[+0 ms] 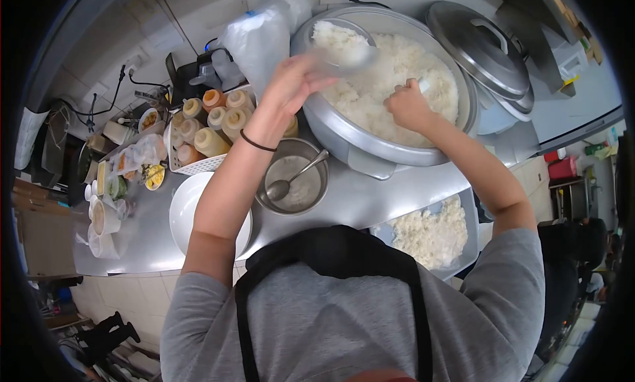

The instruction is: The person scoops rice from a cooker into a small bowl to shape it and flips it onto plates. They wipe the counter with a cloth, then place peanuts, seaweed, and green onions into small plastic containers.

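Note:
A large metal pot (390, 154) full of white rice (423, 58) stands at the back of the counter. Over its left side, my left hand (296, 81) is closed on a pale, see-through thing (352, 61) too blurred to name. Just beyond it, a round metal bowl (307, 35) with rice sits at the pot's left rim. My right hand (408, 107) is above the rice in the pot, fingers wrapped round a white handle (423, 85); the rest of that utensil is hidden.
A metal bowl (324, 190) with cloudy liquid and a spoon (297, 175) stands before me, beside white bowls (185, 210). Sauce bottles (211, 142) fill a white basket (198, 165) at left. A rice tray (471, 230) is near my right side; a metal lid (476, 44) leans at right.

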Motion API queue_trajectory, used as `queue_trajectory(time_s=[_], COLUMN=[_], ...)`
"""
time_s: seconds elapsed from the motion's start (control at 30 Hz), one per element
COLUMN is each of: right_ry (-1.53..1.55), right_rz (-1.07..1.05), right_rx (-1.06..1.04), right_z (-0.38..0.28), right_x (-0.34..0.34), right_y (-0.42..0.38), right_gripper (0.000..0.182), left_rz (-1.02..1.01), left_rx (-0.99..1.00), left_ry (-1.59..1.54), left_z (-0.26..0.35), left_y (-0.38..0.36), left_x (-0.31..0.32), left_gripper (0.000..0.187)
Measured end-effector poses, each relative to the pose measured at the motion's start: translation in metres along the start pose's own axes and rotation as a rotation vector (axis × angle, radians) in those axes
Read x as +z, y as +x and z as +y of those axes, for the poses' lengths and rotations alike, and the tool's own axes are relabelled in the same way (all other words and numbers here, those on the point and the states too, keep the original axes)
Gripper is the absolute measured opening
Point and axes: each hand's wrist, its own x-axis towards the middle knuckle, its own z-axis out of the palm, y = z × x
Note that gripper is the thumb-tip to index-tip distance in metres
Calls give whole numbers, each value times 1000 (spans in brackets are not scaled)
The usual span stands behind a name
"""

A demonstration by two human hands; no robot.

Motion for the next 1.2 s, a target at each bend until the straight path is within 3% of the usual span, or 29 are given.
queue_trajectory(time_s=[0.3,0.7,0.83,1.03,1.17,1.2], right_ry=[639,1118,1067,1317,1142,891], right_rz=[-51,-110,-143,-96,-6,58], right_rx=[148,205,184,86,89,144], right_z=[5,2,9,43,90,97], right_x=[2,-8,-6,-17,-64,-90], right_y=[-2,-12,-17,-34,-33,-34], right_gripper=[15,16,14,13,16,17], left_rz=[-24,-54,-48,-8,36,48], left_rx=[-9,32,34,34,31,25], left_ry=[1,25,72,198,382,430], left_z=[-2,-5,-2,2,-1,-2], left_y=[2,3,4,10,14,12], left_x=[4,5,4,-2,-1,5], left_gripper=[33,33,30,27,26,26])
